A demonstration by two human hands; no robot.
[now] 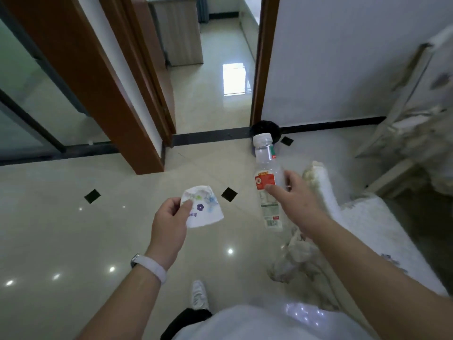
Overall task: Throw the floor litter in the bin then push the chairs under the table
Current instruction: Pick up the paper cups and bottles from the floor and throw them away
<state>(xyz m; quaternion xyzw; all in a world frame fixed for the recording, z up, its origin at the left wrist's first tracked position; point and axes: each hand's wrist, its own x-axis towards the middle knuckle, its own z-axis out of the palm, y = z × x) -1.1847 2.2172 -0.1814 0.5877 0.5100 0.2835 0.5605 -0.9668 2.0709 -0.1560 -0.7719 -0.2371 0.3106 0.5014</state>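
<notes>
My left hand [171, 217] pinches a crumpled white paper wrapper [203, 209] printed with small flowers, held out over the tiled floor. My right hand [296, 197] grips a clear plastic bottle [267, 173] with a white cap and a red label, cap pointing away from me. Just beyond the cap stands a small black bin [266, 130] on the floor, against the white wall beside the door frame. The bottle hides part of the bin's front.
A white-covered table or bed edge [367, 229] runs along my right, with a pale wooden chair [402, 133] draped in cloth behind it. An open doorway [215, 94] lies ahead, brown door frames to its left, glass panels at far left. My shoe [199, 294] shows below.
</notes>
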